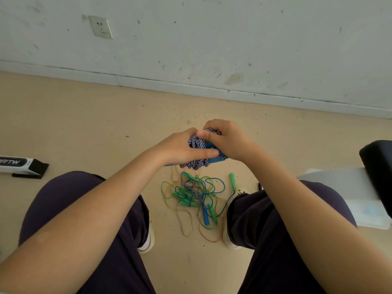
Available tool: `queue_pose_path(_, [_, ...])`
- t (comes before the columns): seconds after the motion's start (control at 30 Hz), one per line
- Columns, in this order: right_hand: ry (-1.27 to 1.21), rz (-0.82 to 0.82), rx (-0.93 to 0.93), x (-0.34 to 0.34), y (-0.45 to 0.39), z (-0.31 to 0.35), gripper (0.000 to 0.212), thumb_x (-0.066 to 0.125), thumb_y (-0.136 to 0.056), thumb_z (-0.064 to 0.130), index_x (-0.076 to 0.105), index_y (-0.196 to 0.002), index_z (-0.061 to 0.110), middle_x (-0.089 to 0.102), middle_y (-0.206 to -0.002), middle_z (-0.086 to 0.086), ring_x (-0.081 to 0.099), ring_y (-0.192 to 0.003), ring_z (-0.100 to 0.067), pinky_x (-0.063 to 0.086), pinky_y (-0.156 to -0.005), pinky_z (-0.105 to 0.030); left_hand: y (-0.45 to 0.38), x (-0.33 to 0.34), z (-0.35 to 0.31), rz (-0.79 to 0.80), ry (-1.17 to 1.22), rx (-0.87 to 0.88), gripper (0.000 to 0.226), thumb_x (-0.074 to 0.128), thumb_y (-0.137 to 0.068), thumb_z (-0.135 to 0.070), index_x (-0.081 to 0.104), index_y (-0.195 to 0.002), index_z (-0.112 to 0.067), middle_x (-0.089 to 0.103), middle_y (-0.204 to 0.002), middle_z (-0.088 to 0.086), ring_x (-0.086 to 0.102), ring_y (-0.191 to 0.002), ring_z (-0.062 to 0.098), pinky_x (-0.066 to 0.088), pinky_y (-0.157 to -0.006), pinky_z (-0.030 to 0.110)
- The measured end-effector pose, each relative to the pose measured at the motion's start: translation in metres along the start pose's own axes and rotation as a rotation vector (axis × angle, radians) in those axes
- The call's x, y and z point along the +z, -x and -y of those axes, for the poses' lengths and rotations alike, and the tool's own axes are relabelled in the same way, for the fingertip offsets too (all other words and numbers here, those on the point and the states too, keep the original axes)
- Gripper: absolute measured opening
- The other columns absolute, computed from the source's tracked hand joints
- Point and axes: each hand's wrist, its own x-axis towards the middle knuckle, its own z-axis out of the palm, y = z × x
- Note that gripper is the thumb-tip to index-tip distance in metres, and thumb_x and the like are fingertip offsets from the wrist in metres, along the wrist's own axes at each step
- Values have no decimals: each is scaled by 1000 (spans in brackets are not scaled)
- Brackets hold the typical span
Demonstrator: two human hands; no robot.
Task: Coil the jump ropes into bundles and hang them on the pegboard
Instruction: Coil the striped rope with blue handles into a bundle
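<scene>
From the head camera: both hands meet at mid-frame over the floor (106, 115). The left hand (182, 148) grips the coiled purple rope (196, 143) from the side, thumb stretched across its blue handles (216, 159), whose long axis runs left to right. The right hand (227, 139) pinches the coil's top loops. Directly below, between the feet, lies the tangle of thin ropes (197, 194). No pegboard in sight.

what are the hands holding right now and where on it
Both hands hold one purple-and-white braided jump rope bundle with blue handles: the left hand grips the coils from the side, the right hand pinches the top coils.
</scene>
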Motion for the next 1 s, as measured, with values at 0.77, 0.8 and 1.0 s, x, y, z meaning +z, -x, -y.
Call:
queue_pose_path(0.77, [-386,1,162,-20,4,-14,13,61,-97,19,58,-86,13,56,-67,-9,47,-49,-16,40,-47,-27,7,-1,-4,-395,-310,258,42,35,-87,-66,63,-104,-39,69,-85,-9,62,-78,19,44,-63,31])
queue_pose_path(0.8, [-377,10,169,-18,5,-12,12,59,-98,18,59,-87,13,57,-69,-7,49,-52,-14,43,-49,-27,7,-1,-2,-395,-315,244,42,35,-86,-67,62,-104,-40,69,-85,-9,61,-77,19,42,-62,30])
queue_pose_path(1.0, [-437,105,217,-21,10,-3,26,52,-101,24,64,-117,7,67,-97,-6,61,-78,-11,52,-63,-25,-1,-4,-3,-306,184,9,28,46,-86,-61,67,-84,-43,69,-84,-16,64,-85,8,46,-71,30])
